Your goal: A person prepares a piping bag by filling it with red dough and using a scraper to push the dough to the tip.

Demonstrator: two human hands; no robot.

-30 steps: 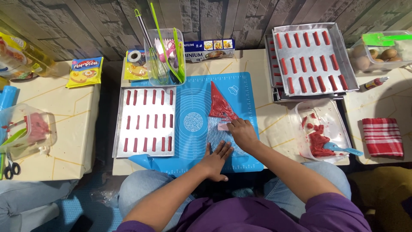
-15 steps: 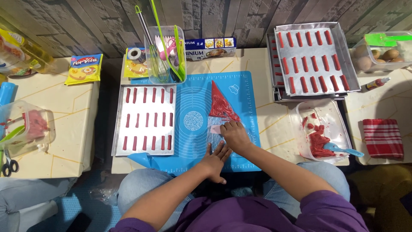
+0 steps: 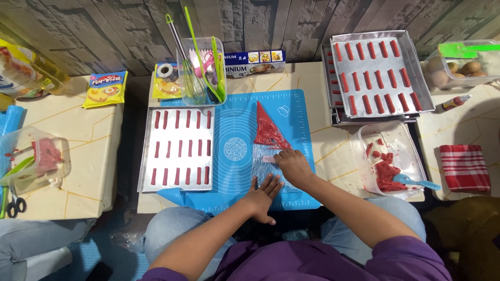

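Bench [image 3: 333, 151]: pale top, carrying everything; blue mat sitting at its front edge, centre.
Blue mat [image 3: 234, 125]: lying flat under the work, prob. to keep the bag from sliding.
Left tray [image 3: 177, 148]: resting w/ its right side on the mat, rows of red strips on it, close by the hands.
Right tray [image 3: 380, 73]: stacked at the bench's back right corner, also filled w/ red strips, parked out of the way.
Piping bag [image 3: 268, 130]: clear plastic, red batter packed toward the pointed far end; lying on the mat right of centre.
Left hand [image 3: 263, 195]: fingers spread open, palm pressing the bag's empty near end flat to anchor it.
Right hand [image 3: 292, 165]: fingers curled down on the plastic just behind the batter, seemingly pushing it toward the tip; not gripping anything.
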